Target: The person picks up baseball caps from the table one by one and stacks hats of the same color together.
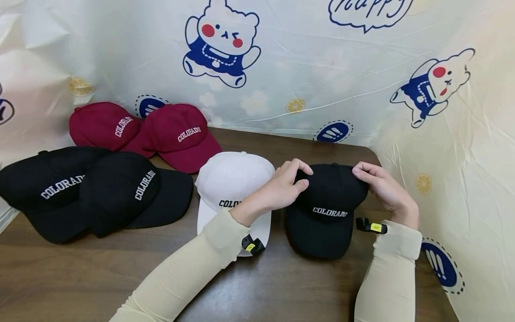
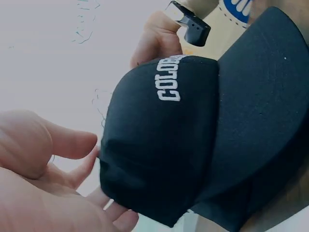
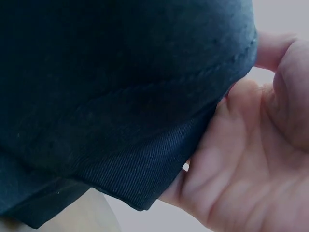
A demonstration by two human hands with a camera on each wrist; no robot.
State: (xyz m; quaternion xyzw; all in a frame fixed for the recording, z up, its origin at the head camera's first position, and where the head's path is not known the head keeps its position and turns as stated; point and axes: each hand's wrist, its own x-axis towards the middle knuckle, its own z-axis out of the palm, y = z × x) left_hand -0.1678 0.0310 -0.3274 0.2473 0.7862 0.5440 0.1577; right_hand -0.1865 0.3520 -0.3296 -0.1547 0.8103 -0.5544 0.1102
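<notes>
We hold the black cap (image 1: 327,210) with both hands near the table's (image 1: 80,277) right end, its brim pointing toward six o'clock and the white COLORADO lettering facing us. Our left hand (image 1: 281,188) curls over the crown from nine o'clock, fingertips pinching the fabric at the top. Our right hand (image 1: 382,185) grips the crown from three o'clock, fingers bent over its edge; the right wrist view shows the thumb and palm pressed against the cap's lower band. In the left wrist view the cap's (image 2: 159,145) crown looks dented inward beside our fingers (image 2: 72,145).

Just beside the black cap, at its nine o'clock, a white cap (image 1: 233,179) lies partly under our left forearm. Farther toward nine o'clock two more black caps (image 1: 100,192) overlap each other, and at their twelve o'clock two maroon caps (image 1: 149,132) sit against the cartoon-printed backdrop (image 1: 322,67). A small black clip with a yellow tag (image 1: 372,226) shows at each of our wrists.
</notes>
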